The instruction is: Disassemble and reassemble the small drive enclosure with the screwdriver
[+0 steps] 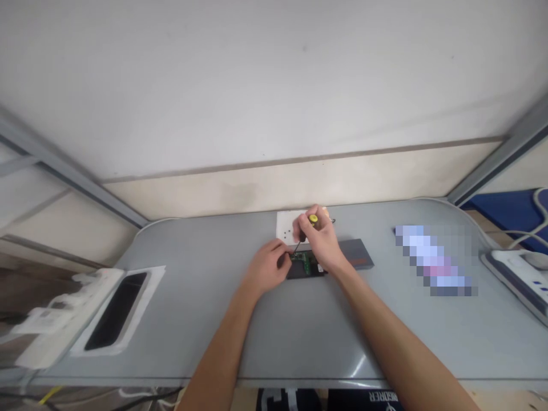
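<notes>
My right hand is closed around a screwdriver with a yellow and black handle. Its thin shaft slants down to the left, with the tip at a green circuit board. That board lies in an opened black case on the table. At the case's left end rests my left hand, its fingers curled against the edge near the screwdriver tip; what they pinch, if anything, is hidden. A dark grey flat cover or box sits just right of the case, partly behind my right wrist.
Behind my hands lies a white sheet with several small dark dots, perhaps screws. A black phone on white paper and a white power strip are at left. At right are a pixelated object and another power strip.
</notes>
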{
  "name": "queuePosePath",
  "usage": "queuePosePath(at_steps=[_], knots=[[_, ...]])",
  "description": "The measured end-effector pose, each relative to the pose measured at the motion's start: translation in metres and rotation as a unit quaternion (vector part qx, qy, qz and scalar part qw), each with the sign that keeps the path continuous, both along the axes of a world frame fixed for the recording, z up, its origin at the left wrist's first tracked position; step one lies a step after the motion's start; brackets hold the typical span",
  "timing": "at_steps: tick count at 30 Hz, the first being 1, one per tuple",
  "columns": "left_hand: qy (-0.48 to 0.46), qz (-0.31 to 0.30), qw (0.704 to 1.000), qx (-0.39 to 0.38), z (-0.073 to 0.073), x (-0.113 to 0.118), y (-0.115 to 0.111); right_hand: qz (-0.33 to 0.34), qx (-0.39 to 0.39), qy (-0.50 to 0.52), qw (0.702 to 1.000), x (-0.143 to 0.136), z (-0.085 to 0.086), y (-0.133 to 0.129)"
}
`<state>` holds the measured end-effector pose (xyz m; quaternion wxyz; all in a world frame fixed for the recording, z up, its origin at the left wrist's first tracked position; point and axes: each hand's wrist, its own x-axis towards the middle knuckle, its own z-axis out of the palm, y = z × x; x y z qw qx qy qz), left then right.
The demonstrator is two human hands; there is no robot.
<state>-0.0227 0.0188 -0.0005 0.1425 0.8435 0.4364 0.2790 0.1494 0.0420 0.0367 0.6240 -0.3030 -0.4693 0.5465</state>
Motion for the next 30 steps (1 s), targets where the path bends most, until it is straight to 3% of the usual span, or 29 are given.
queuePosePath(at_steps=[3, 9, 16, 21, 30], knots=[[-0.001, -0.001, 1.0, -0.003, 0.0009, 0.0003, 0.0004, -0.016, 0.016, 0.008, 1.0, -0.0005, -0.0001, 0.0021], [-0.002, -0.006, 1.0, 0.005, 0.0004, -0.0002, 0.0009, 0.02, -0.009, 0.038, 0.999, -0.0004, 0.0001, 0.0022], [0.003, 0.004, 1.0, -0.004, 0.0002, -0.0001, -0.0002, -0.02, 0.004, 0.023, 1.0, 0.0007, -0.0005, 0.0029], [-0.002, 0.0, 1.0, -0.001, 0.0002, 0.0003, 0.0003, 0.016, -0.016, 0.045, 0.999, 0.0012, 0.0, 0.0047], [-0.001, -0.001, 1.0, 0.001, -0.0002, 0.0005, 0.0008, -0.018, 0.002, -0.009, 1.0, 0.0002, -0.0039, 0.0069]])
